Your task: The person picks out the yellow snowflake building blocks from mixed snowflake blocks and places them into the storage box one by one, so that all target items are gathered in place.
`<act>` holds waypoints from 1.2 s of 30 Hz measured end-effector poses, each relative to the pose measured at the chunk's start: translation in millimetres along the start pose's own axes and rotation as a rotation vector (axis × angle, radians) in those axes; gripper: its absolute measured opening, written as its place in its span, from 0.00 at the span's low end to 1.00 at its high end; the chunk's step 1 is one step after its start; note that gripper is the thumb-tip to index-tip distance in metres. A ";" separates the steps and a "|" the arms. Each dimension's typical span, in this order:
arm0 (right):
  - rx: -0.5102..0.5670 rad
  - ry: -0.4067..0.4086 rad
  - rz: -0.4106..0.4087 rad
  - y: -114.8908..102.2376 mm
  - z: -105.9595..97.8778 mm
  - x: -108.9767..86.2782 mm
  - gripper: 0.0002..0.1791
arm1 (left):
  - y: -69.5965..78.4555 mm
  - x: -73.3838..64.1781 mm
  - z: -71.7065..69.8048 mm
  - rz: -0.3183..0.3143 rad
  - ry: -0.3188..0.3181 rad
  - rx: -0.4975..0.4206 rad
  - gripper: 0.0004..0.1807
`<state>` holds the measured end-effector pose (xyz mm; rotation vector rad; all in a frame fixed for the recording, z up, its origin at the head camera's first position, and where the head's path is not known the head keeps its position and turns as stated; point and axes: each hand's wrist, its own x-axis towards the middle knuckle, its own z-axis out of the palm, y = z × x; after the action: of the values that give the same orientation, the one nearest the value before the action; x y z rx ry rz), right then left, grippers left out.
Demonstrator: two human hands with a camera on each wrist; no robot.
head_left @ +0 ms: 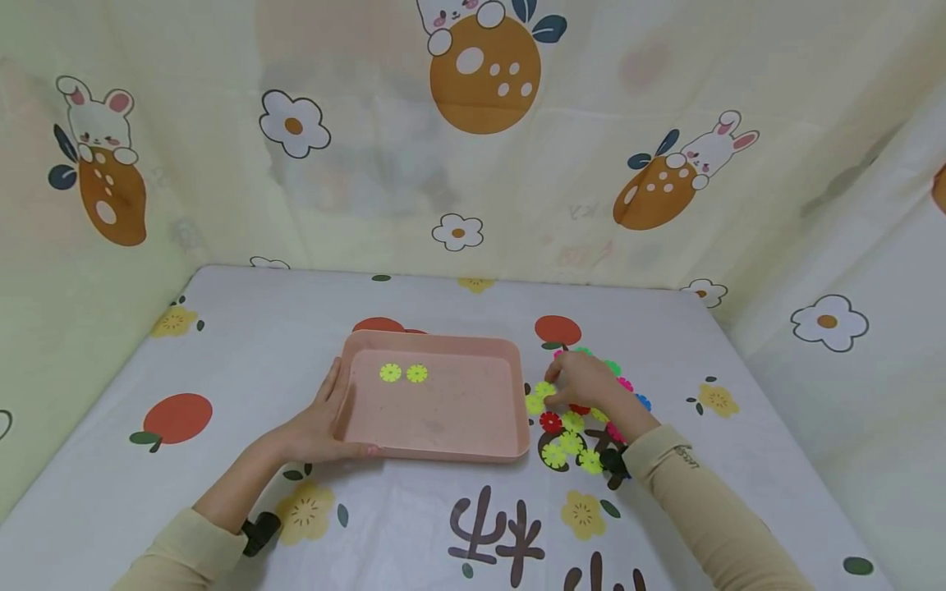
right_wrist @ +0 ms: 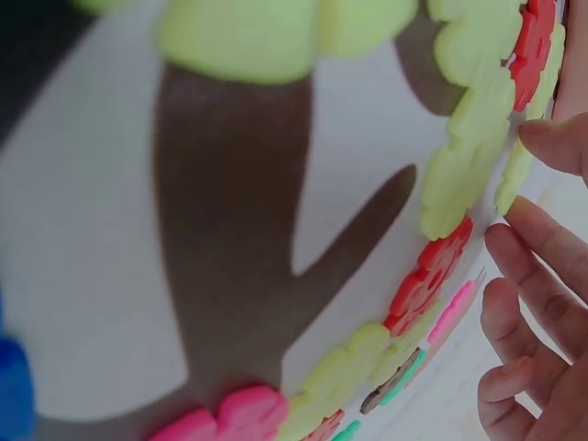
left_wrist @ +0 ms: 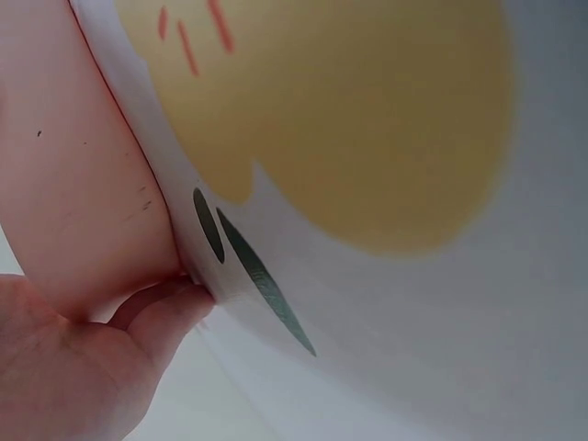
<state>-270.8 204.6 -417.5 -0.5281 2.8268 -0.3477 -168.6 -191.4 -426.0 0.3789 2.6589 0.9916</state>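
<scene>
Left to right. Left hand (head_left: 314, 428) at the near-left corner of the pink tray (head_left: 451, 423): fingers straight along its left wall, thumb spread away along the near wall, both touching. Black wristband (head_left: 260, 533) on that arm. Tray sits mid-worktop, flat. Two yellow-green flower discs (head_left: 403, 373) inside, side by side, far-left part.

Just off the tray's right side: another yellow-green disc (head_left: 544, 389) on the worktop (head_left: 259, 361), right hand (head_left: 589, 383) at it. Thumb and index at its opposite edges, other fingers curled; cannot tell if the pinch is closed.

Loose discs around and under that hand: red one (head_left: 550, 422) and several yellow-green on the near side; green (head_left: 613, 368), pink (head_left: 625, 384) and blue (head_left: 643, 402) on the far-right side, partly hidden by hand and forearm.
</scene>
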 end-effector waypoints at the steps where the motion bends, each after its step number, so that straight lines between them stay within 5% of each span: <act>1: -0.001 0.000 -0.001 -0.4 -0.8 -0.4 0.19 | -0.1 0.2 0.1 -0.002 -0.001 0.001 0.70; 14: 0.121 0.014 -0.011 -2.5 -7.3 -5.4 0.18 | 0.7 -4.0 -1.5 -0.020 -0.004 0.004 0.70; 25: 0.116 0.085 -0.077 -12.4 -16.5 -7.2 0.17 | 0.6 -1.6 -2.6 -0.012 -0.005 0.019 0.70; 36: 0.096 0.164 -0.210 -35.6 -23.2 -5.7 0.17 | 1.7 -2.5 -2.1 -0.010 -0.010 0.002 0.70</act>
<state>-260.7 178.8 -384.7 -0.8135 2.8969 -0.5883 -166.8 -192.3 -422.9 0.3697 2.6504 0.9812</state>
